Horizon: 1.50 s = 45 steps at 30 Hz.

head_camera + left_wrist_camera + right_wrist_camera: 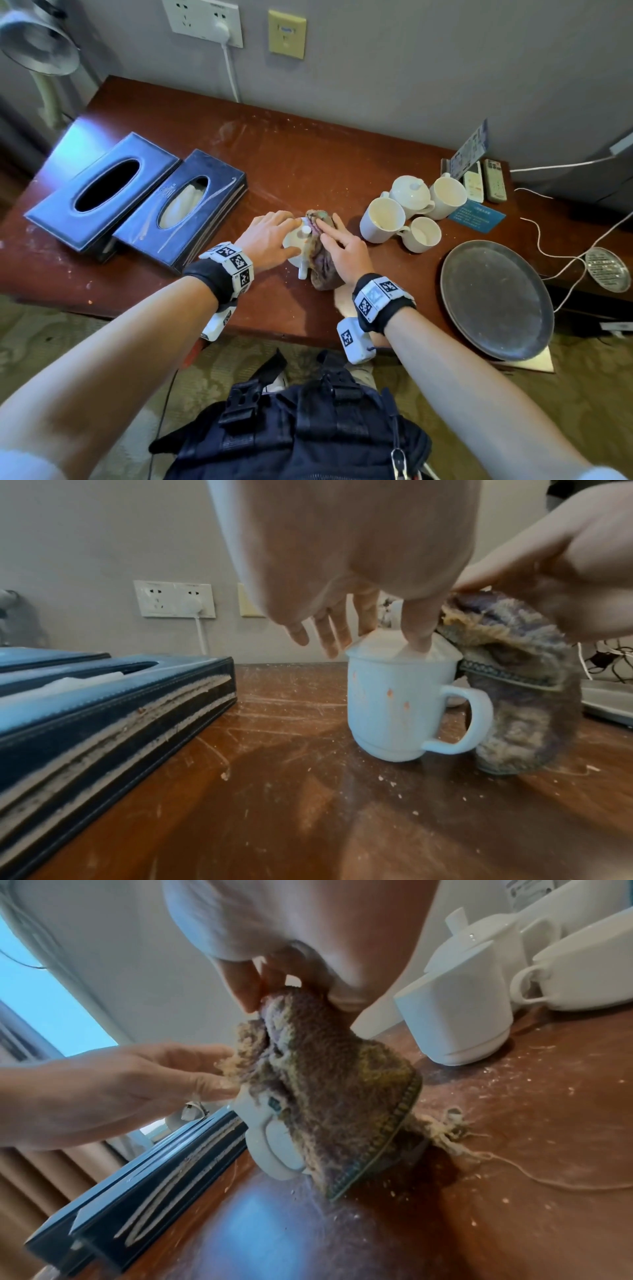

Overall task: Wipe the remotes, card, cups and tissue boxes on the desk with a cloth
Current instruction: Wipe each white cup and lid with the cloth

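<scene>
A white lidded cup (pixel 294 242) (pixel 394 704) stands mid-desk, its handle toward me. My left hand (pixel 274 236) (pixel 390 637) rests on its lid with fairly straight fingers and thumb. A brownish worn cloth (pixel 322 257) (pixel 514 669) (pixel 335 1083) drapes down the cup's right side. My right hand (pixel 330 231) (pixel 291 988) pinches the cloth's top and holds it against the cup (pixel 260 1115). Several more white cups (pixel 382 221) stand to the right. Beyond them lie two remotes (pixel 474 181) (pixel 495 180) and a blue card (pixel 477 216). Two dark tissue boxes (pixel 102 192) (pixel 185 209) lie on the left.
A round grey tray (pixel 496 298) overhangs the desk's front right edge. A leaflet stand (pixel 471 149) is behind the remotes. White cables and a small metal dish (pixel 608 269) are at far right. Crumbs and dust streak the brown desk (pixel 308 154). A lamp (pixel 37 44) stands far left.
</scene>
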Tool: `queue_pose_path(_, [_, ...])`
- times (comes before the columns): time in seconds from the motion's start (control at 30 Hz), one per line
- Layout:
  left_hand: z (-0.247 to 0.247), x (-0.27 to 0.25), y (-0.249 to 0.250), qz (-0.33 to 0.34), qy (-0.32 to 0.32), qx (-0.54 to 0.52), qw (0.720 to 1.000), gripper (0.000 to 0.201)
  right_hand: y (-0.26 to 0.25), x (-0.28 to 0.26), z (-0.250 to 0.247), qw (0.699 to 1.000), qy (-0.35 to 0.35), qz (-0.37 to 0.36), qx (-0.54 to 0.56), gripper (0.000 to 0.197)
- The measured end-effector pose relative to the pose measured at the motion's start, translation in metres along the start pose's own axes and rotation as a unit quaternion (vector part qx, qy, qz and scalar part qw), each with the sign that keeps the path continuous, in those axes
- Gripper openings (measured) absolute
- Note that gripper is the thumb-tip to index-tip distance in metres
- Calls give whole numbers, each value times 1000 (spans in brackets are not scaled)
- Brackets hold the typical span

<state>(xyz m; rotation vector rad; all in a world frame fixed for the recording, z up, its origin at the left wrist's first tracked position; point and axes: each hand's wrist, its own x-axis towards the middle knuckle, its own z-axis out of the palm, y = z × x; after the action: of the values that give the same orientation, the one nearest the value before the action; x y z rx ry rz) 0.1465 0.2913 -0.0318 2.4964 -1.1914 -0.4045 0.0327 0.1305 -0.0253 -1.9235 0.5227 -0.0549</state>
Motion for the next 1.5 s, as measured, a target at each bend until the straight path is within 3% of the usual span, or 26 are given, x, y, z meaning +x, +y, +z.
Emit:
queue_pose_path(0.23, [0, 8, 0, 7, 2, -63, 998, 54, 9, -10, 29, 988, 48, -15, -147, 58])
queue_pose_path(0.5, [0, 11, -1, -15, -13, -92, 996, 56, 10, 17, 14, 999, 31, 43, 12, 53])
queue_pose_path(0.6, [0, 11, -1, -22, -16, -91, 995, 58, 8, 18, 16, 994, 59, 67, 66, 49])
queue_pose_path(0.8, [2, 11, -1, -24, 1, -80, 997, 58, 2, -9, 32, 992, 48, 18, -112, 55])
queue_pose_path(0.9, [2, 11, -1, -23, 3, -92, 996, 57, 6, -13, 40, 989, 43, 9, -144, 63])
queue_pose_path(1.2, [0, 9, -6, -19, -21, -119, 993, 59, 7, 13, 30, 998, 47, 38, -29, 76])
queue_pose_path(1.5, [-1, 9, -5, -24, -22, -109, 994, 61, 6, 17, 17, 988, 76, 79, 107, 51])
